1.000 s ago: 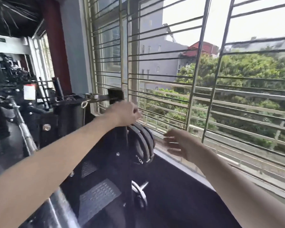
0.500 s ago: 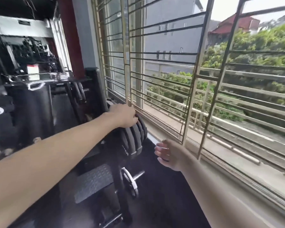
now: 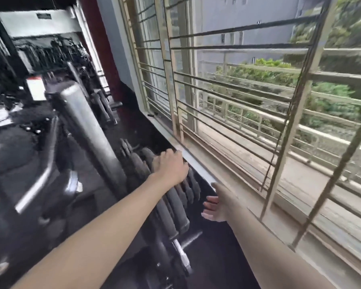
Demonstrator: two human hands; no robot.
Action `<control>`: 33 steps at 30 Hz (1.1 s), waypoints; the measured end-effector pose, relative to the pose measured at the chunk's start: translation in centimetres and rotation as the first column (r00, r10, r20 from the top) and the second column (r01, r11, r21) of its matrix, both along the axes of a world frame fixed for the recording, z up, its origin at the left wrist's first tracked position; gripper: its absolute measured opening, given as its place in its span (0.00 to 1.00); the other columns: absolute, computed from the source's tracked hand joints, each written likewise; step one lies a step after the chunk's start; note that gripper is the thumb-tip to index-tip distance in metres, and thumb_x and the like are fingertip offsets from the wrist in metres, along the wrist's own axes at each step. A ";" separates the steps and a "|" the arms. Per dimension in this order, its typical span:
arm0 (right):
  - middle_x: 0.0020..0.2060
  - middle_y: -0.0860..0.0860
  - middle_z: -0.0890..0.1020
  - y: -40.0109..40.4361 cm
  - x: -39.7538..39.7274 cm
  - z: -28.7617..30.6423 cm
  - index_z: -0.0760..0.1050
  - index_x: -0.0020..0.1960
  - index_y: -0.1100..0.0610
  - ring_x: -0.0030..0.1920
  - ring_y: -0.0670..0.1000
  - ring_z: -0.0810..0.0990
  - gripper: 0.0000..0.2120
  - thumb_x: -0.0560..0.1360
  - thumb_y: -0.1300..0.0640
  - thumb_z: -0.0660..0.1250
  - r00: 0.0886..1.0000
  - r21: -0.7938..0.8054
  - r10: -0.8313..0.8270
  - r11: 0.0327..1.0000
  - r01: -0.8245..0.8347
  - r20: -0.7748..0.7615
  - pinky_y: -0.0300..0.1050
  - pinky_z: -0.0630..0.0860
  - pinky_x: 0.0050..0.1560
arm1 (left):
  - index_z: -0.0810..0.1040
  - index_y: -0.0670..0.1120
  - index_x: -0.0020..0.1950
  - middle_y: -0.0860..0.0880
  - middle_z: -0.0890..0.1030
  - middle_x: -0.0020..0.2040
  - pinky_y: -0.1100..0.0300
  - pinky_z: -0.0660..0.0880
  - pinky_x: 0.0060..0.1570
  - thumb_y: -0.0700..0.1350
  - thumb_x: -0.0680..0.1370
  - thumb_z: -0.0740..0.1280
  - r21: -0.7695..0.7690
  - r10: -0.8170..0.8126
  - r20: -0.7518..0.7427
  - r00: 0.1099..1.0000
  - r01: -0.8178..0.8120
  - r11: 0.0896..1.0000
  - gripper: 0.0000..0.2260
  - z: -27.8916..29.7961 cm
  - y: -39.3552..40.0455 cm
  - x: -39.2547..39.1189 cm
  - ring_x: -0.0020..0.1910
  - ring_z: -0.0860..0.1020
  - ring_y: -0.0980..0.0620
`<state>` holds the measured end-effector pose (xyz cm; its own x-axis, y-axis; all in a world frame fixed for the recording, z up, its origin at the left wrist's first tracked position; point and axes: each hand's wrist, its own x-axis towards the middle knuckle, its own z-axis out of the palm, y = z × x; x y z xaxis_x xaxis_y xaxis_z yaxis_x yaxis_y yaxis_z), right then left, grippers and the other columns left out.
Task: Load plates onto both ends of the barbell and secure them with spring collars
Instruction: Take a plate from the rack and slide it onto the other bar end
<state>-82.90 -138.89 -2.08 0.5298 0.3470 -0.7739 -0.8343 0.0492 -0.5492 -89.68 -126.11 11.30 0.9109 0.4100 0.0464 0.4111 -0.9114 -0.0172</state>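
Head view, motion-blurred. Plates (image 3: 175, 203) stand on edge in a row on a storage rack, centre frame, about 6 o'clock of the window sill (image 3: 198, 165). Left hand (image 3: 171, 165) rests on the top rims, fingers curled over; cannot tell if it's actually clamped. Right hand (image 3: 214, 208) is open, empty, just beside the row at its 3 o'clock.

Judgement: stiff, heavy discs, likely rubber-coated so decent grip. Take 1 by the rim with both hands at 9 and 3 o'clock, not by the fingertips.

Dark floor (image 3: 213, 257), tight gap to barred window (image 3: 227, 101); machines crowd 9 o'clock. Barbell not identifiable.
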 end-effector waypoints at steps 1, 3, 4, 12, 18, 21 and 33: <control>0.66 0.63 0.73 1.0 1.4 -0.5 0.68 0.72 0.65 0.73 0.65 0.68 0.35 0.77 0.38 0.65 0.999 0.013 0.013 1.000 -0.013 -0.030 0.63 0.74 0.61 | 0.71 0.44 0.70 0.42 0.73 0.68 0.49 0.69 0.62 0.54 0.82 0.57 0.002 0.014 -0.009 1.000 -0.014 1.000 0.20 -0.5 0.3 1.3 0.68 0.71 0.42; 0.74 0.63 0.66 2.9 4.0 -1.2 0.62 0.76 0.62 0.76 0.66 0.63 0.41 0.76 0.34 0.65 0.994 0.033 0.046 0.999 -0.043 -0.096 0.67 0.69 0.68 | 0.68 0.43 0.72 0.42 0.70 0.71 0.48 0.68 0.64 0.56 0.82 0.57 -0.009 0.056 -0.047 0.997 -0.056 0.998 0.23 -1.4 1.1 3.9 0.70 0.69 0.42; 0.76 0.62 0.64 3.7 5.2 -1.5 0.61 0.77 0.61 0.76 0.67 0.62 0.42 0.75 0.33 0.65 0.990 0.023 0.064 0.998 -0.061 -0.124 0.70 0.67 0.68 | 0.66 0.43 0.74 0.41 0.66 0.74 0.48 0.66 0.66 0.58 0.82 0.57 -0.034 0.088 -0.077 0.993 -0.091 0.995 0.26 -1.8 1.5 5.1 0.72 0.66 0.42; 0.77 0.62 0.61 8.0 11.9 -3.9 0.58 0.79 0.59 0.72 0.68 0.65 0.53 0.66 0.29 0.71 0.839 0.053 0.445 0.890 -0.453 -0.312 0.70 0.70 0.65 | 0.53 0.35 0.78 0.36 0.60 0.78 0.46 0.48 0.77 0.57 0.81 0.60 -0.063 0.335 -0.177 0.925 -0.350 0.934 0.36 -6.0 3.6 11.5 0.79 0.52 0.38; 0.70 0.60 0.66 8.8 13.2 -4.6 0.54 0.80 0.62 0.63 0.63 0.69 0.62 0.62 0.26 0.74 0.772 -0.003 0.557 0.810 -0.586 -0.305 0.63 0.73 0.63 | 0.60 0.36 0.73 0.36 0.67 0.73 0.46 0.47 0.77 0.46 0.77 0.66 -0.085 0.381 -0.146 0.913 -0.395 0.915 0.29 -6.4 2.8 13.5 0.76 0.60 0.38; 0.71 0.57 0.67 8.7 13.7 -5.1 0.56 0.79 0.63 0.65 0.60 0.69 0.65 0.58 0.25 0.75 0.811 -0.090 0.518 0.825 -0.557 -0.272 0.58 0.73 0.61 | 0.59 0.37 0.74 0.37 0.67 0.71 0.49 0.61 0.70 0.42 0.77 0.65 -0.187 0.325 -0.105 0.940 -0.340 0.922 0.28 -6.3 2.0 14.7 0.69 0.69 0.38; 0.52 0.59 0.86 3.5 14.7 -4.9 0.80 0.57 0.59 0.47 0.56 0.86 0.42 0.66 0.22 0.63 0.983 0.065 0.172 0.982 -0.176 0.067 0.48 0.82 0.46 | 0.68 0.43 0.70 0.42 0.71 0.67 0.51 0.67 0.55 0.41 0.79 0.60 -0.510 0.308 0.222 0.925 -0.159 0.845 0.19 -4.8 -1.6 13.2 0.63 0.74 0.38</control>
<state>-68.16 -135.38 -6.96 0.5020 0.4901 -0.7126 -0.7987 -0.0534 -0.5993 -76.48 -127.74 6.54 0.7613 0.6476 0.0313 0.5316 -0.6511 0.5417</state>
